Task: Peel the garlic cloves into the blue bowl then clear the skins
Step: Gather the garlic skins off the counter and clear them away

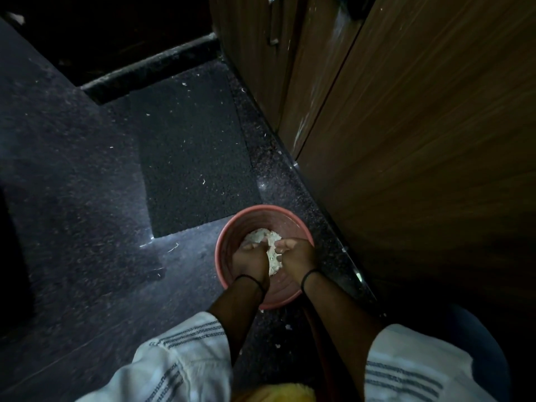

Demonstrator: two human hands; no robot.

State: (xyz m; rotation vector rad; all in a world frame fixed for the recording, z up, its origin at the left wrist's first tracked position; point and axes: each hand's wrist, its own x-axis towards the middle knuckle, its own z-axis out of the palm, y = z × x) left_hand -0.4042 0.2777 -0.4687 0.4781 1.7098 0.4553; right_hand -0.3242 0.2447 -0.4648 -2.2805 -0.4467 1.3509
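Observation:
A round pink-red tub (255, 211) stands on the dark speckled floor. Inside it lies a pale heap of garlic skins (262, 235). Both my hands are down in the tub, pressed together around the heap. My left hand (249, 261) cups the skins from the left, fingers curled. My right hand (295, 255) closes on the skins from the right. A white clump of skins shows between the two palms. Each wrist wears a thin black band. No blue bowl or peeled cloves are visible.
A dark mat (194, 158) lies on the floor beyond the tub, dotted with small skin scraps. Wooden cabinet doors (420, 126) rise close on the right. A few white scraps (287, 326) lie near my knees. A black raised sill (150, 68) crosses the far floor.

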